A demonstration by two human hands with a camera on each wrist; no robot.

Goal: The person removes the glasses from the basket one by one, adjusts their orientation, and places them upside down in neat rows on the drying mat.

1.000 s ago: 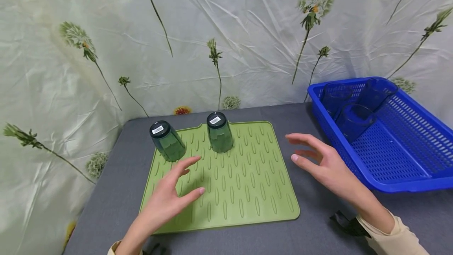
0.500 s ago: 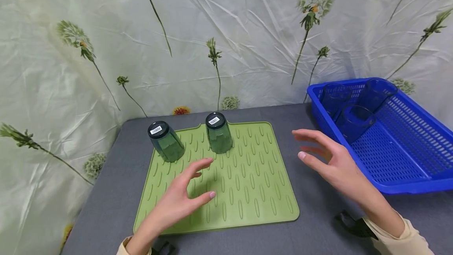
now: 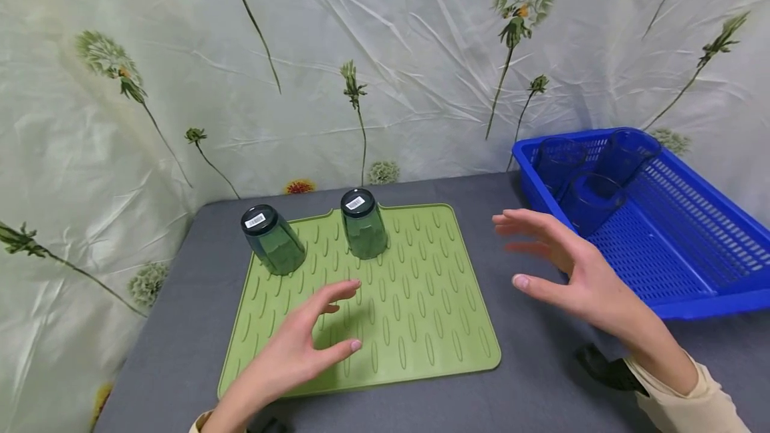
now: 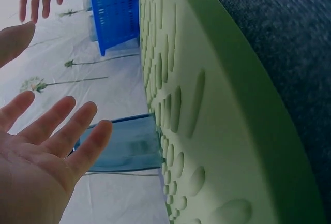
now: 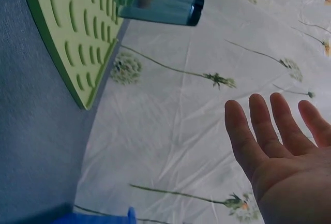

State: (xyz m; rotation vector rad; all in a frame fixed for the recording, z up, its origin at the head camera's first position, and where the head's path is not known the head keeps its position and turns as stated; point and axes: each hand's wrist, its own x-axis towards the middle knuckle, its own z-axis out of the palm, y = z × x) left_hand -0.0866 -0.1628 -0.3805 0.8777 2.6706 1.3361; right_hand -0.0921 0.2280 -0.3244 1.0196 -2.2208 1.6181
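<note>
From my station I have the left hand [image 3: 295, 349] hovering over the near left part of the mat, thumb and fingers spread apart. The right hand [image 3: 580, 276] hangs above the tabletop [image 3: 445, 403], beyond the mat's right edge and just beside the basket; its thumb and fingers are apart too. In front of my left hand, two green glasses stand upside down on the mat, labels up on their bases: the left glass [image 3: 277, 246] by the far left corner, the middle glass [image 3: 365, 231] near the far edge, well apart from my right hand. Under them the ridged green mat [image 3: 415, 336] lies flat. The blue basket [image 3: 710, 307] sits toward the tabletop's far right, and I make out three glasses [image 3: 592, 202] crowded at its far left corner, rims up. Past the tabletop's far edge hangs a creased white curtain [image 3: 433, 52] printed with dandelions.
</note>
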